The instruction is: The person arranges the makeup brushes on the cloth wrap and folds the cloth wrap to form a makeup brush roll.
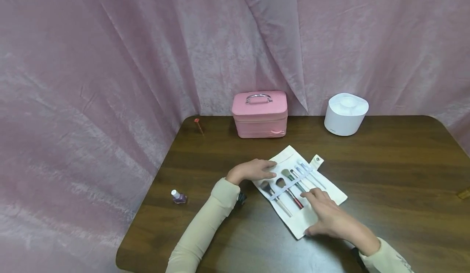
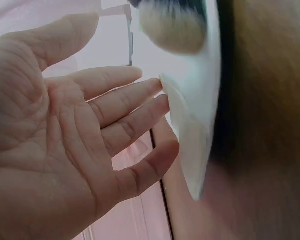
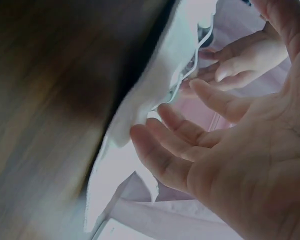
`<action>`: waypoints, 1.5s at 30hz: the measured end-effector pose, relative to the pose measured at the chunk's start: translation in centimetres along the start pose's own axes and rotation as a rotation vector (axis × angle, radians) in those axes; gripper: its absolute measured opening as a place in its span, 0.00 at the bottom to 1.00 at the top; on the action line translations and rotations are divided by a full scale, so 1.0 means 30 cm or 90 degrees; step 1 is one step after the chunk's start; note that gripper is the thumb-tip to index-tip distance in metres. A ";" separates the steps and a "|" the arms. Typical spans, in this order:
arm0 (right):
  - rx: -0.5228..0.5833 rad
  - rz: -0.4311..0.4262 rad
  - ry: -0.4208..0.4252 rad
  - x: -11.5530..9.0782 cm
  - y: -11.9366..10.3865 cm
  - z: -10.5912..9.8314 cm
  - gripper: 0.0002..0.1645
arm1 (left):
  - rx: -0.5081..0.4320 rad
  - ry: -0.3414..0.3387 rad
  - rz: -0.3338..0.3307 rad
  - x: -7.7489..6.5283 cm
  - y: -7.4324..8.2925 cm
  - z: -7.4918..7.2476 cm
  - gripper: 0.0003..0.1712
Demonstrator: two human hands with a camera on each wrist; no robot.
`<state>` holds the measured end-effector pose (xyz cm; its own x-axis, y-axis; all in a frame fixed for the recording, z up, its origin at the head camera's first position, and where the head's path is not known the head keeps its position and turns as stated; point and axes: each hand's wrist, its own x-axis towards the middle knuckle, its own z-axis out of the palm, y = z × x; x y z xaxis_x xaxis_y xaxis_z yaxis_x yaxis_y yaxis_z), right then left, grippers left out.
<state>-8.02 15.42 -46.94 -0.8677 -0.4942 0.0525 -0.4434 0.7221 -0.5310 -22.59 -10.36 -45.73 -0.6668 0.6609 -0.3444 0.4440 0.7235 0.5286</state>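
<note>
A white brush roll lies unrolled at an angle on the table, its snap tab sticking out at the back right. Several makeup brushes sit side by side under its elastic band, among them a red-handled brush and a green one. My left hand is over the roll's left edge; in the left wrist view its fingers are extended, their tips at the fabric. At the front right my right hand spreads over the roll, with fingertips at the fabric in the right wrist view.
A pink vanity case and a white round-cornered container stand along the back edge. An orange-red slim tube is at the back left, a purple nail polish bottle at the left. Something gold-coloured shows at the right edge.
</note>
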 end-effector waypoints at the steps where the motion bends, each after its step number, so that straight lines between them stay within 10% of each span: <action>1: -0.004 -0.002 0.007 0.000 0.007 0.000 0.54 | -0.002 0.000 0.000 -0.005 -0.001 0.002 0.33; 18: 0.003 0.024 -0.015 0.027 0.115 -0.063 0.51 | -0.007 -0.004 -0.008 -0.093 0.018 0.032 0.37; 32: -0.008 0.006 -0.065 0.091 0.177 -0.067 0.67 | -0.001 -0.003 -0.009 -0.173 0.064 0.094 0.52; 45: -0.052 0.064 -0.102 0.057 0.139 -0.073 0.67 | 0.165 0.024 -0.037 -0.184 0.088 0.145 0.39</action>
<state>-11.85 18.63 -47.21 -0.8648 -0.4834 -0.1360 -0.3786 0.8057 -0.4556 -15.14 -11.23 -45.80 -0.7152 0.6125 -0.3366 0.5394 0.7900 0.2913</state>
